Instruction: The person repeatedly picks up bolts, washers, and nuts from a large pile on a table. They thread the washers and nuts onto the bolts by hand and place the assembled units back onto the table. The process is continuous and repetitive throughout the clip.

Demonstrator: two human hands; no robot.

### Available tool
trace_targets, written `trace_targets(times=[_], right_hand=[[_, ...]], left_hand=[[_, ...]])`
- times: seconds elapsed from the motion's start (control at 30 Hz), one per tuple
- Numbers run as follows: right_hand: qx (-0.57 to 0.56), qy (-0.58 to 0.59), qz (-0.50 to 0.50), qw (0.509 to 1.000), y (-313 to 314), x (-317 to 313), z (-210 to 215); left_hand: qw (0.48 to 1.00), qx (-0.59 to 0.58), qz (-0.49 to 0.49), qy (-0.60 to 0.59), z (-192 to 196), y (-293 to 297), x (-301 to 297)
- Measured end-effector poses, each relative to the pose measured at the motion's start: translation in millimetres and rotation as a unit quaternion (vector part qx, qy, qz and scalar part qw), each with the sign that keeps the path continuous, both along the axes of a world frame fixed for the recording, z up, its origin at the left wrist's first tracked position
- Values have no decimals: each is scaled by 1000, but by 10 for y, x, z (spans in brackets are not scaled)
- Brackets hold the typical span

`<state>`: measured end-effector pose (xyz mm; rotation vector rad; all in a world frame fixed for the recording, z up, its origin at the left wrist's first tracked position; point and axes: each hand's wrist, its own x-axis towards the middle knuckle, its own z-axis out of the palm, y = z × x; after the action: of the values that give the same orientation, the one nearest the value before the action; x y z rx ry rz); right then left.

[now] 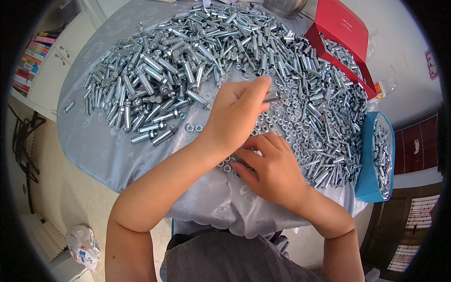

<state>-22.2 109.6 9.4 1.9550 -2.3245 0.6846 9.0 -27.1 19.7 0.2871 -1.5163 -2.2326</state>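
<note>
My left hand is closed around a shiny metal sleeve, whose end sticks out to the right past the fingers. The rest of it is hidden by the hand, so I cannot tell whether a bolt is inside. Just below and nearer to me, my right hand reaches down to the table with thumb and forefinger apart. Its fingertips are beside small hex nuts and partly cover them. More loose nuts and washers lie scattered beyond the two hands.
Sleeve anchors are heaped at the far left of the cloth-covered table. Bare sleeves and cone bolts spread along the right. A red box and a blue box, both holding metal parts, stand at the right edge.
</note>
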Motion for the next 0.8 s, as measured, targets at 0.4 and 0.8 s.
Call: trace_targets(times=[0.4, 0.8], right_hand=[[74, 22, -6, 997, -61, 26, 176], [-45, 22, -148, 988, 274, -635, 419]], left_hand=[[1000, 4, -6, 4, -6, -5, 5], [999, 38, 26, -15, 40, -86, 8]])
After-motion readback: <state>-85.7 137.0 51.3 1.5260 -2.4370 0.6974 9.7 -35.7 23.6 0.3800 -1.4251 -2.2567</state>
